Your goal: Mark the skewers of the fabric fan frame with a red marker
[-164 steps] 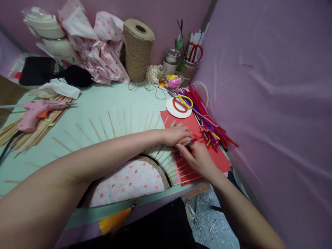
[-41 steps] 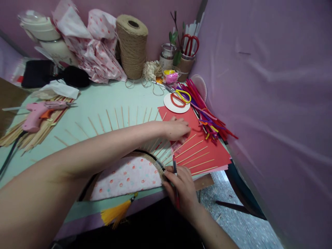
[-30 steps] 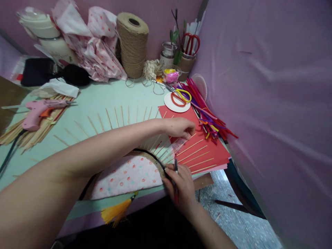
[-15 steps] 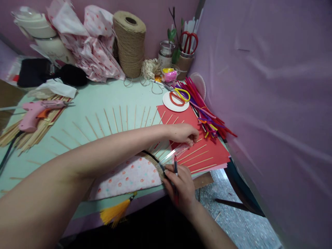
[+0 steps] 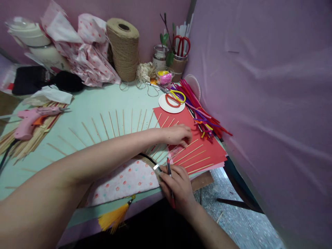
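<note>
A half-round piece of white flowered fabric (image 5: 124,180) with a twine-and-black curved edge lies at the table's front. Thin wooden sticks (image 5: 111,125) fan outward from it. Reaching across them, my left hand (image 5: 178,134) has curled fingers at the far end of a clear ruler (image 5: 166,160), which lies along the right-hand sticks. My right hand (image 5: 178,183) holds a red-and-black pen (image 5: 169,167) upright between its fingers, with fingertips at the ruler's near end by the curved edge. My left forearm hides part of the sticks and fabric. A yellow tassel (image 5: 114,214) hangs at the front.
Red paper (image 5: 207,148) lies under the right-hand sticks. Beyond it are scissors (image 5: 177,97) on a white disc and pipe cleaners (image 5: 204,114). A pink glue gun (image 5: 28,121) rests on sticks at left. A twine spool (image 5: 123,52) and crumpled cloth (image 5: 90,52) stand behind.
The ruler has shifted toward the fabric, its near end now past the curved edge. My left hand has moved slightly left. The whole view has shifted a little.
</note>
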`<state>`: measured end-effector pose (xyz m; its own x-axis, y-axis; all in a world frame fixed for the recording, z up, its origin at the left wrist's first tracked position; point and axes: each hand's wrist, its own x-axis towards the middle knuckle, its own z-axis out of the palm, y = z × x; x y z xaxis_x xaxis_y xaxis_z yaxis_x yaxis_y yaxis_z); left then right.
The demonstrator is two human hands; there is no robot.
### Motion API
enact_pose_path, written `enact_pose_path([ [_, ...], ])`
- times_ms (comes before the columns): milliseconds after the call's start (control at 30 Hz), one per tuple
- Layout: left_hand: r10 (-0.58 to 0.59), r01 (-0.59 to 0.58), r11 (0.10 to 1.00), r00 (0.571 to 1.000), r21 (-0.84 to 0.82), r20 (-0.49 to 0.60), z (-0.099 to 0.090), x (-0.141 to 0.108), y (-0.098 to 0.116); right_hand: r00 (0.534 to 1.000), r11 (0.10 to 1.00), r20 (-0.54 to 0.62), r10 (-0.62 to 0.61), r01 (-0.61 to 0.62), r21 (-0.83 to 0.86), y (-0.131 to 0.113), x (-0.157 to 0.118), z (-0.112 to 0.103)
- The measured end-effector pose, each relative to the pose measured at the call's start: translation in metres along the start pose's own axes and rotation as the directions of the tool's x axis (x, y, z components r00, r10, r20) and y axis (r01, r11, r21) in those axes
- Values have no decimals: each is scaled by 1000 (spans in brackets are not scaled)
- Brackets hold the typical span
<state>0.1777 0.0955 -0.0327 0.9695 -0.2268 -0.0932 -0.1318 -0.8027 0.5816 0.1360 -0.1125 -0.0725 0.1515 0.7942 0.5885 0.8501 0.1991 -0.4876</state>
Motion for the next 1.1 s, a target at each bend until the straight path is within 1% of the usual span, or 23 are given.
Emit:
enact_pose_path([
  [100,-12,12,1000,1000,29,-2,0,-1,1,1000,1000,9,14,-14,-6,0,-1,0],
  [267,-12,12,999,1000,30,5,1,-2,0,1000,1000,2,-1,1,-6,1,-2,0],
  [467,-44,44,998,999,46,12,1,-3,6,1000,1000,2,-7,7,-13,1,0,0],
  [667,-46,49,993,999,106,-28,2,-3,11,1000,1000,0,-10,10,4,2,-2,2],
  [1100,-55,56,992,998,110,-15,2,0,11,999,999,24,-25,24,21,5,-2,0],
])
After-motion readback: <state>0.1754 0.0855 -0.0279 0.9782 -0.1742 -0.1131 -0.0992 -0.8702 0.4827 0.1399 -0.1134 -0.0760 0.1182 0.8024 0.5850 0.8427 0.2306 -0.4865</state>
